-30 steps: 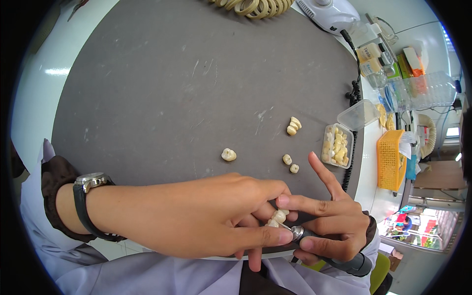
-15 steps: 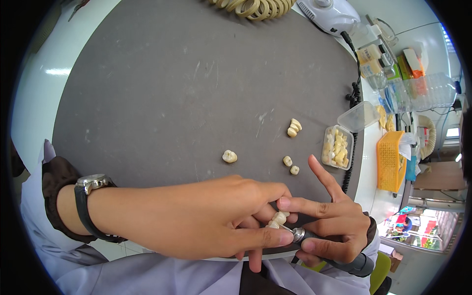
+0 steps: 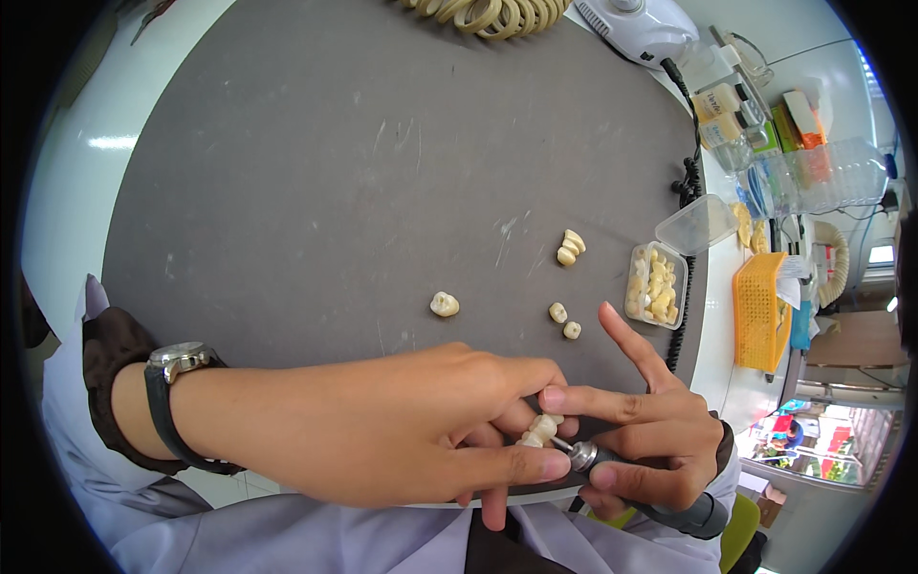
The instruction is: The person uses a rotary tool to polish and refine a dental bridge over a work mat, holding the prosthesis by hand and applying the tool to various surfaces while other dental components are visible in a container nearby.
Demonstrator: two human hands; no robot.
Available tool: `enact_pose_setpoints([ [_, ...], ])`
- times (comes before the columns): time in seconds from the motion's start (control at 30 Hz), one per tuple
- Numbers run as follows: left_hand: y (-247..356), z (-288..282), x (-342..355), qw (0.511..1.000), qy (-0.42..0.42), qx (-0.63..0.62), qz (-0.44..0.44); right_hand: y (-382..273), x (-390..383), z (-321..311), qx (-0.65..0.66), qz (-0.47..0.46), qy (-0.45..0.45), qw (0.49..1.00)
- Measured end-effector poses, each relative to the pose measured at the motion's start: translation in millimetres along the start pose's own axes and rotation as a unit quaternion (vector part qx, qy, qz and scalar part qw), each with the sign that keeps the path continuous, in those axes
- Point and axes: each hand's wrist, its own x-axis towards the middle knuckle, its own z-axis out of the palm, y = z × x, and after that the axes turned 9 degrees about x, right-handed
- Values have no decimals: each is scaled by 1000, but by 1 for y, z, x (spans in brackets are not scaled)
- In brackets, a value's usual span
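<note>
Between its thumb and fingers, my left hand (image 3: 459,411) pinches a cream-coloured dental bridge (image 3: 541,430), a short row of joined teeth. Wrapped in the fingers of my right hand (image 3: 650,435) is a dark rotary handpiece (image 3: 703,517) with a metal nose (image 3: 580,456). The thin tip of the handpiece reaches the bridge; whether it touches is hard to make out. One right finger rests against the left fingers, and another points up and away. Beyond the hands lie a single tooth crown (image 3: 445,304), two smaller crowns (image 3: 557,312) and a joined tooth piece (image 3: 571,248).
An opened clear plastic box (image 3: 656,285) of tooth pieces stands to the right. Past it are a black coiled cord (image 3: 688,182), a yellow basket (image 3: 760,314) and bottles (image 3: 719,100). A white control unit (image 3: 639,31) and beige coiled hose (image 3: 492,14) sit at the far edge.
The metal nose of the handpiece has shifted slightly away from my left fingers, baring more of its thin tip. Both hands otherwise keep nearly the same place.
</note>
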Motion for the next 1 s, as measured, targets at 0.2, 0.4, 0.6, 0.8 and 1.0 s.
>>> enact_pose_setpoints([
  [0.2, 5, -1, 1, 1000, -3, 12, -10, 0, -2, 1, 7, 3, 8, 1000],
  [0.4, -2, 2, 1, 1000, 6, -3, 9, 1, -2, 1, 15, 3, 24, 1000],
  [0.6, 3, -1, 1, 1000, -4, 9, -12, -2, 1, -2, 8, 11, -9, 1000],
  [0.8, 0, 0, 1, 1000, -4, 8, 11, -2, -3, -5, 10, 22, -18, 1000],
  [1.0, 3, -1, 2, 1000, -2, 15, 0, 1, -4, 1, 12, 5, 17, 1000],
])
